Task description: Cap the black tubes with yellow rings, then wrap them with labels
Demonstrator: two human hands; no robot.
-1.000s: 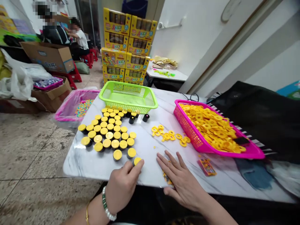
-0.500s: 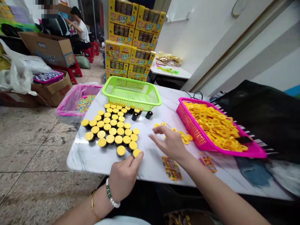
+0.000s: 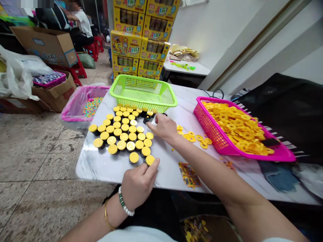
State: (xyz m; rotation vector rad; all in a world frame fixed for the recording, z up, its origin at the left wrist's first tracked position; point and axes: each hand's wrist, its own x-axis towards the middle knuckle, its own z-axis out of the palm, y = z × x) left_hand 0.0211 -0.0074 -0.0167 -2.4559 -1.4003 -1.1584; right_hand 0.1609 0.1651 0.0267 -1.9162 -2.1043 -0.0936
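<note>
My left hand has its fingers closed on the side of a small black tub with a yellow lid, upright on the table at the near end of the group. Several more yellow-lidded black tubs stand close together to its left and beyond. My right hand reaches across to the far side, thumb and forefinger apart. Just left of its fingertips is a small black tub without a lid. Another dark tub shows behind the knuckles, mostly hidden.
A green basket stands behind the tubs. Right of my hand are loose yellow ring-shaped pieces and a pink basket heaped with more. Printed packets lie at the front edge. A pink lined bin holds coloured beads. Two people sit far left.
My right hand has moved away from me and left, from over the table's middle to the open black tub. My left hand stays at the near yellow-lidded tub. The view has shifted slightly.
</note>
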